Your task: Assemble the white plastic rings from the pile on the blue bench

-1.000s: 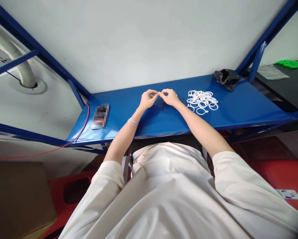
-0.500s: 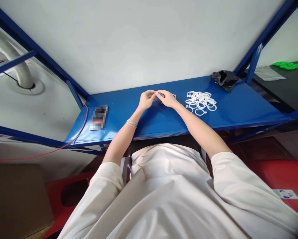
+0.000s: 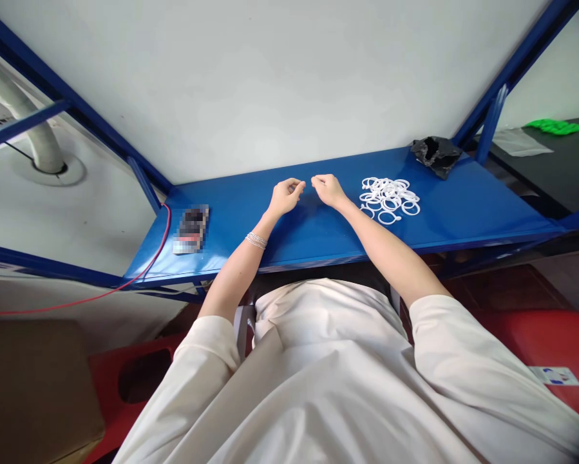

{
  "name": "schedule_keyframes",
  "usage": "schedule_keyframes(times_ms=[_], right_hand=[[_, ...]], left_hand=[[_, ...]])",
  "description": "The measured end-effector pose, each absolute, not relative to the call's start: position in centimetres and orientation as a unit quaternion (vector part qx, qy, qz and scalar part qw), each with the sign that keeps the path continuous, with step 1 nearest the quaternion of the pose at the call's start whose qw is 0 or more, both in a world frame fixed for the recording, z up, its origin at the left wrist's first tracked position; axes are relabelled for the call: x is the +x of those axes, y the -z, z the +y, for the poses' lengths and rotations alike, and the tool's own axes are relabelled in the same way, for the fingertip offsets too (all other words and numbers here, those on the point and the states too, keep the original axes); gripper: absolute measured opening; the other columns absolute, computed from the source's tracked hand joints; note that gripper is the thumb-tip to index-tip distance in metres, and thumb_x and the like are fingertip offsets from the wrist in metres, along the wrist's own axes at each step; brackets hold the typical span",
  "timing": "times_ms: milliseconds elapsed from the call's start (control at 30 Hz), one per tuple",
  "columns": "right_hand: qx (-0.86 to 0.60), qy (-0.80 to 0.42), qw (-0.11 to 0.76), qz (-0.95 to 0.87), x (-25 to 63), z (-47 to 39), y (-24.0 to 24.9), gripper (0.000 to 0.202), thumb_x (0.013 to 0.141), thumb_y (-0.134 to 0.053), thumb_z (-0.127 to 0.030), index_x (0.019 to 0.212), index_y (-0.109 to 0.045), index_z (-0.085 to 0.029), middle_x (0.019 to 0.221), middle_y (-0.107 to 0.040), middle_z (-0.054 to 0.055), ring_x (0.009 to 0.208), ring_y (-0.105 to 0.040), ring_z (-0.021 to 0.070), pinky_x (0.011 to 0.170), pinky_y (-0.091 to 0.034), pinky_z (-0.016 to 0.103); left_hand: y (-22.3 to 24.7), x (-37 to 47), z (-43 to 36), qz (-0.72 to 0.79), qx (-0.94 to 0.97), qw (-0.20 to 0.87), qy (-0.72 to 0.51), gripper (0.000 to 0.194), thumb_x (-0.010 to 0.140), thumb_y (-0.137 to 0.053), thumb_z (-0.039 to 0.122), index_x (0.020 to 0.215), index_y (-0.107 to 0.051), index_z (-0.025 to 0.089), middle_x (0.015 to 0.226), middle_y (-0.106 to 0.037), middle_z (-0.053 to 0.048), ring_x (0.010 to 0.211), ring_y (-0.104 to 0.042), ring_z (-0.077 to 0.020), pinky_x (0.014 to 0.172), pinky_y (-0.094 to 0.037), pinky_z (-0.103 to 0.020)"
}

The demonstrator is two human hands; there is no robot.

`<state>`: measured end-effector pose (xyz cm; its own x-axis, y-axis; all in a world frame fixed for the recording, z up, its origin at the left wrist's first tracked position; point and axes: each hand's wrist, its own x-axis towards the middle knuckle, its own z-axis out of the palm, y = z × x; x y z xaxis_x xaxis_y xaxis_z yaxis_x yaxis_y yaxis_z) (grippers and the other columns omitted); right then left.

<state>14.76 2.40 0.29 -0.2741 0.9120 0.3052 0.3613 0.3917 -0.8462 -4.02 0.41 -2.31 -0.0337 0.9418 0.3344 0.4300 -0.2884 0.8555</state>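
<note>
Above the middle of the blue table [image 3: 318,238], my left hand [image 3: 285,196] is closed, its thumb against curled fingers. Whatever those fingers may hold is too small or hidden to make out. A short gap to the right, my right hand [image 3: 328,191] is also closed, knuckles up and fingertips turned toward the left hand. Its palm is out of sight, so I cannot tell what is inside. A loose pile of white rings [image 3: 390,196], each with a small knob, lies on the table to the right of my right hand.
A crumpled black plastic bag [image 3: 436,156] sits at the back right corner. On the left lie a blurred-out phone-like object [image 3: 191,230] and a red cable [image 3: 161,248] hanging over the edge. Blue frame bars [image 3: 492,122] rise at both ends, with a pale wall behind.
My hands were touching at the fingertips and have drawn apart. A piece of white ring that showed beside my right hand is now out of sight. The pile has stayed put.
</note>
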Motion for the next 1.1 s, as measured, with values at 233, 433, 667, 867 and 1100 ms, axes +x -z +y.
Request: schedule_keyframes(times_ms=[233, 433, 667, 867, 1100], right_hand=[[-0.468, -0.334, 0.421, -0.701, 15.2, 2.7, -0.4, 0.054, 0.104, -0.056, -0.024, 0.056, -0.031, -0.027, 0.058, -0.029, -0.002, 0.061, -0.035, 0.0152, 0.061, -0.030, 0.033], [-0.484, -0.263, 0.361, -0.752, 14.4, 2.2, -0.4, 0.054, 0.102, -0.060, -0.022, 0.058, -0.031, -0.027, 0.059, -0.032, -0.003, 0.065, -0.033, 0.0148, 0.066, -0.027, 0.034], [-0.451, -0.293, 0.277, -0.796, 14.3, 2.3, 0.5, 0.058, 0.122, -0.043, -0.047, 0.073, -0.061, -0.021, 0.078, -0.071, 0.006, 0.079, -0.065, 0.0220, 0.077, -0.040, 0.032], [-0.451, -0.301, 0.259, -0.799, 14.4, 2.2, 0.5, 0.064, 0.122, -0.043, -0.063, 0.083, -0.069, -0.019, 0.085, -0.076, 0.006, 0.084, -0.068, 0.0223, 0.079, -0.043, 0.030], [-0.463, -0.257, 0.287, -0.798, 14.5, 2.9, 0.9, 0.037, 0.118, -0.058, -0.048, 0.112, -0.077, -0.017, 0.118, -0.080, 0.013, 0.111, -0.070, 0.0268, 0.103, -0.051, 0.036]], left_hand=[[2.2, -3.9, 0.3, 0.543, 0.653, 0.258, -0.459, 0.021, 0.104, -0.076, 0.036, 0.090, -0.078, 0.020, 0.077, -0.077, -0.003, 0.059, -0.065, -0.0147, 0.064, -0.050, -0.029], [2.2, -3.8, 0.2, 0.542, 0.671, 0.241, -0.445, 0.016, 0.103, -0.074, 0.032, 0.096, -0.077, 0.019, 0.081, -0.080, -0.002, 0.061, -0.069, -0.0139, 0.067, -0.053, -0.027], [2.5, -4.0, 0.3, 0.518, 0.689, 0.272, -0.428, 0.011, 0.099, -0.074, 0.025, 0.108, -0.074, 0.018, 0.092, -0.084, -0.005, 0.068, -0.075, -0.0136, 0.068, -0.058, -0.024], [2.6, -4.3, 0.5, 0.515, 0.683, 0.301, -0.422, 0.008, 0.100, -0.073, 0.025, 0.103, -0.074, 0.017, 0.092, -0.084, -0.006, 0.071, -0.077, -0.0147, 0.068, -0.059, -0.025], [2.0, -4.2, 0.4, 0.574, 0.667, 0.242, -0.409, 0.010, 0.100, -0.074, 0.026, 0.103, -0.078, 0.017, 0.094, -0.084, -0.008, 0.071, -0.072, -0.0158, 0.073, -0.058, -0.029]])
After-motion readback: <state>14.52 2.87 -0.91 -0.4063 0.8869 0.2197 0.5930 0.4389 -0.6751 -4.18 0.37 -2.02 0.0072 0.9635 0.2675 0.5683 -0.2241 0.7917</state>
